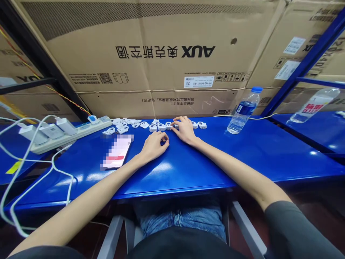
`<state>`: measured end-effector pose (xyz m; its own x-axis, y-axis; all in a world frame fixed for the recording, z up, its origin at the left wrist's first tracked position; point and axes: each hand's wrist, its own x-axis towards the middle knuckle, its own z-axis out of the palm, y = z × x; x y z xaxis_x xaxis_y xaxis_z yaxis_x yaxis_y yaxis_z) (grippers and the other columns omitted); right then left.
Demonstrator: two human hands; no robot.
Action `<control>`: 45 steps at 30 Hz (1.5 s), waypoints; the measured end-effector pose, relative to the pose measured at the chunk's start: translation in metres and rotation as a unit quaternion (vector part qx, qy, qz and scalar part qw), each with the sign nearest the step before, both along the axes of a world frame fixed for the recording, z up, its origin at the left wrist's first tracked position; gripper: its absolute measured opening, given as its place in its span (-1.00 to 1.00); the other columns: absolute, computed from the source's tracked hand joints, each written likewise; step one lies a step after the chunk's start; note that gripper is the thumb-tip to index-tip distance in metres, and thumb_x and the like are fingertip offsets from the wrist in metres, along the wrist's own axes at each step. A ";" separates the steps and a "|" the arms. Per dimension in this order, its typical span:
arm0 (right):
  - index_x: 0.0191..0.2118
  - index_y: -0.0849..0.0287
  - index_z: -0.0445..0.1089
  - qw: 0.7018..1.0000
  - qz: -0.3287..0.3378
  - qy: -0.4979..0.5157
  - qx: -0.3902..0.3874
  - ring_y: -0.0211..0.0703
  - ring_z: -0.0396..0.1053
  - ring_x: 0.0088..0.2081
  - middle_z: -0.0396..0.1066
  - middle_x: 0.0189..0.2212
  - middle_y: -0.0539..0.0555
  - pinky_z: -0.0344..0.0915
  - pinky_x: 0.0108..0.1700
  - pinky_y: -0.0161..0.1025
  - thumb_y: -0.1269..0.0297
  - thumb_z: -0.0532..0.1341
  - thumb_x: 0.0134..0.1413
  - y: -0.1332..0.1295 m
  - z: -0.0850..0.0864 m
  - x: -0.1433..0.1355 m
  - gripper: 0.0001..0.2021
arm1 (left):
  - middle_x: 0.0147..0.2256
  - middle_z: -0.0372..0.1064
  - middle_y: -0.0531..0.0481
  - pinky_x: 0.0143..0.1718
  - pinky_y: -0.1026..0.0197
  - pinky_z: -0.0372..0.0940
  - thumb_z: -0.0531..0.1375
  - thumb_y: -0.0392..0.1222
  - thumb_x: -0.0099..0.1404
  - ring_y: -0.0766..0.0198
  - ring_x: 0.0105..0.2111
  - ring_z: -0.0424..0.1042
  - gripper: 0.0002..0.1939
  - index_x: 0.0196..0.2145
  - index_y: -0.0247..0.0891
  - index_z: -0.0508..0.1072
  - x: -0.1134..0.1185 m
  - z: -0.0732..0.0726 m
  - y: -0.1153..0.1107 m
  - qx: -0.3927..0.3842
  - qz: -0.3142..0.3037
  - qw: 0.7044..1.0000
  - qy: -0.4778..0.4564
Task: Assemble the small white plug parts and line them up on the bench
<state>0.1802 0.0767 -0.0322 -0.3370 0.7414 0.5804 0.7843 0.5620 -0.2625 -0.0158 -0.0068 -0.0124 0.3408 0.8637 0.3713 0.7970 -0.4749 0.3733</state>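
Small white plastic clips, each with a ring-like loop, lie in a row along the back of the blue table (pixel 215 158). My right hand (pixel 185 130) reaches over this row, its thumb and fingers closed about a white plastic clip (pixel 168 126); part of the row is hidden beneath the hand. Nearer to me, my left hand (pixel 154 146) rests on the table with thumb and forefinger curled together in a pinch. Whatever sits between those fingertips is too small to name. Left of the row, more white clips (pixel 123 128) lie in a loose heap.
A phone (pixel 118 153) lies left of my left hand. Behind it runs a power strip (pixel 78 131) with chargers and white cables (pixel 52 163). One water bottle (pixel 244 111) stands at the right; another bottle (pixel 314 105) is beyond the blue frame. Large cardboard boxes (pixel 161 21) wall the back.
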 end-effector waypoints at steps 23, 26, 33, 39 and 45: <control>0.06 0.14 0.55 0.997 0.041 -0.061 0.024 0.19 0.22 0.26 0.38 0.23 0.23 -0.01 0.41 0.27 0.21 0.26 0.29 -0.011 0.009 -0.024 -0.71 | -0.30 0.59 -0.04 -0.09 0.03 0.40 0.19 -0.25 0.33 0.03 -0.20 0.54 -0.88 -0.24 -0.14 0.54 -0.007 0.002 0.004 0.001 0.044 0.998 -0.042; 0.01 0.15 0.56 0.996 0.040 -0.074 0.011 0.17 0.21 0.27 0.39 0.23 0.22 -0.02 0.42 0.25 0.23 0.25 0.32 -0.007 0.012 -0.031 -0.76 | -0.26 0.59 -0.07 -0.10 0.04 0.40 0.18 -0.24 0.34 0.04 -0.21 0.55 -0.86 -0.22 -0.14 0.55 -0.008 0.002 0.005 0.000 0.052 0.998 -0.034; -0.11 0.11 0.57 0.999 0.040 -0.009 -0.004 0.11 0.26 0.21 0.44 0.17 0.17 0.20 0.30 0.10 0.27 0.26 0.31 -0.002 0.011 -0.039 -0.85 | -0.20 0.60 -0.08 0.00 0.00 0.35 0.17 -0.26 0.35 0.02 -0.14 0.54 -0.87 -0.21 -0.16 0.53 -0.010 0.006 0.006 0.047 0.077 0.995 -0.052; -0.11 0.09 0.56 0.994 0.052 0.085 0.037 0.10 0.29 0.18 0.45 0.13 0.16 0.25 0.25 0.09 0.26 0.27 0.29 -0.013 0.017 -0.030 -0.86 | -0.16 0.55 -0.11 0.04 -0.02 0.32 0.17 -0.19 0.39 0.03 -0.12 0.48 -0.88 -0.22 -0.20 0.52 -0.016 0.013 0.012 0.146 0.122 0.971 -0.145; -0.17 0.05 0.55 0.991 0.101 0.047 0.080 0.12 0.29 0.20 0.42 0.18 0.16 0.23 0.27 0.15 0.28 0.28 0.25 -0.063 0.025 0.006 -0.91 | -0.22 0.57 -0.06 -0.04 0.06 0.35 0.19 -0.20 0.37 0.12 -0.22 0.48 -0.91 -0.25 -0.18 0.50 -0.013 0.016 0.009 0.147 0.094 0.966 -0.192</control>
<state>0.1864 0.0137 -0.0070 -0.4073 0.5604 0.7211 0.6284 0.7450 -0.2241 -0.0287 0.0027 0.0039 -0.0226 0.7349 0.6778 0.7086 -0.4665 0.5294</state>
